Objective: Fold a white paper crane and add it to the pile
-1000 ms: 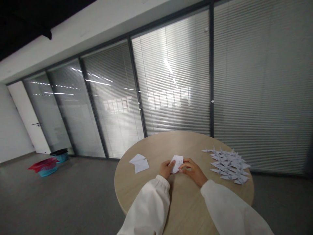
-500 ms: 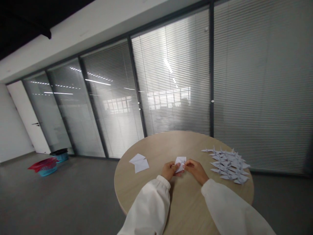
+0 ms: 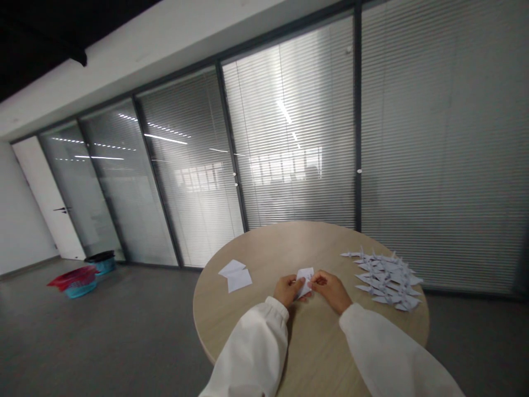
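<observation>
A small piece of folded white paper (image 3: 305, 275) is held up over the middle of the round table. My left hand (image 3: 288, 290) grips its left side, thumb on top and fingers beneath. My right hand (image 3: 329, 287) pinches the paper's right edge between thumb and fingertips; the exact fold there is too small to make out. To the left, white paper sheets (image 3: 236, 275) lie on the table. Off to the right is a cluster of folded white paper cranes (image 3: 388, 278), several of them in rows close together.
The round wooden table (image 3: 264, 248) stands before a glass partition with blinds (image 3: 289, 121). On the floor at the left are a blue basin with a red bag (image 3: 78, 282) and another with a black bag (image 3: 103, 262). A white door (image 3: 45, 198) is farther back.
The paper in my hands has tilted and now looks narrower. My right hand has shifted slightly left and curled more over its edge. The sheets and cranes stay where they were.
</observation>
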Motion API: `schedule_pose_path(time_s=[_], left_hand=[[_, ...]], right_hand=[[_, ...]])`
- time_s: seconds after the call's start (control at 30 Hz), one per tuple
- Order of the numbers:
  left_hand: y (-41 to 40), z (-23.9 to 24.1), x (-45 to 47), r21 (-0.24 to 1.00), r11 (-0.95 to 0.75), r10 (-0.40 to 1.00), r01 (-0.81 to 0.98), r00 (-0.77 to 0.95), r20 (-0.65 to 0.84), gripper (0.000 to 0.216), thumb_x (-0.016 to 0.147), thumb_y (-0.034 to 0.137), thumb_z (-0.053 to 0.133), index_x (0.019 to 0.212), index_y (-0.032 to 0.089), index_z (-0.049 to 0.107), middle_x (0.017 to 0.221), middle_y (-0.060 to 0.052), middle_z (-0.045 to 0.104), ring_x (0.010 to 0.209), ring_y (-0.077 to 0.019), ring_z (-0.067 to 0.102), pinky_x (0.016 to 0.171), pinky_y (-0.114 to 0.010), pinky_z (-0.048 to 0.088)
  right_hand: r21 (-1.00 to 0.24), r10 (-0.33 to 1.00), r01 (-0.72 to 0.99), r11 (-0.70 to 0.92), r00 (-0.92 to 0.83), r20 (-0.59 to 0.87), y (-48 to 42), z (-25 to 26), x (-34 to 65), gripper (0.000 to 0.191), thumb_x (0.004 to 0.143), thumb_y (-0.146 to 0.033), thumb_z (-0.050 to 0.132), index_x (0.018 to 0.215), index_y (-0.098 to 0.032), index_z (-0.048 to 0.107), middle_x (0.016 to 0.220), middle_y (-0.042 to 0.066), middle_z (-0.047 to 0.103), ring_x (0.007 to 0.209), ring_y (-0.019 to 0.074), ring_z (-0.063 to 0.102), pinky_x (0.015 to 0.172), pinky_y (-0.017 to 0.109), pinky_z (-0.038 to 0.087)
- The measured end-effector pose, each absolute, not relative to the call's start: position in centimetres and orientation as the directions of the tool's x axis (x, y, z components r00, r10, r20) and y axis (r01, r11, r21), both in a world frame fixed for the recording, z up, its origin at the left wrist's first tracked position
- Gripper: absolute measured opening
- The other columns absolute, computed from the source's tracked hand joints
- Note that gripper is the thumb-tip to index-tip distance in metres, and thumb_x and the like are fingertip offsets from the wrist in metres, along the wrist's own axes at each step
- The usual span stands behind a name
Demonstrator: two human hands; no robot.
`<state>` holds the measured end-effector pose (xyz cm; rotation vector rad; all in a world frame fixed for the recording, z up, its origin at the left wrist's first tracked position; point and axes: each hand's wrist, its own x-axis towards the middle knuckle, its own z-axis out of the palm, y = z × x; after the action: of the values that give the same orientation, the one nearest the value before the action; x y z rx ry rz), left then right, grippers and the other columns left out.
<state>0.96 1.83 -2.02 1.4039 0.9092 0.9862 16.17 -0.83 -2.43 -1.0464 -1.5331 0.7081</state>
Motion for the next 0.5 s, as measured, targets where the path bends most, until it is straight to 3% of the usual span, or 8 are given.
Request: schedule_pose_path(time_s=[0.27,0.5], left_hand=[[1.21,-1.41,0.89,0.995,-0.099,0.926,0.022,0.368,0.084,0.054,0.053,0.055,0.064,0.075,0.005,0.062,0.056,-0.009,0.062,0.042,-0.0129,0.053,0.041,-0.024,0.042],[1.00,-1.28,0.80,0.994,-0.098,0.920,0.052,0.386,0.071,0.055,0.054,0.052,0.065,0.082,0.004,0.064,0.058,-0.009,0.063,0.043,-0.0135,0.053,0.044,-0.026,0.042]], right_hand=[[-0.874,0.909,0.280,0.398,0.007,0.416,-0.91,-2.27,16.15,0.016,0.064,-0.034,0.060,0.063,-0.018,0.058,0.062,0.000,0.063,0.060,0.0158,0.058,0.058,0.025,0.043],[-0.864,0.909,0.321,0.387,0.023,0.416,-0.94,-2.36,16.19,0.013,0.064,-0.031,0.059,0.063,-0.018,0.057,0.062,0.000,0.062,0.060,0.0156,0.057,0.059,0.024,0.043]])
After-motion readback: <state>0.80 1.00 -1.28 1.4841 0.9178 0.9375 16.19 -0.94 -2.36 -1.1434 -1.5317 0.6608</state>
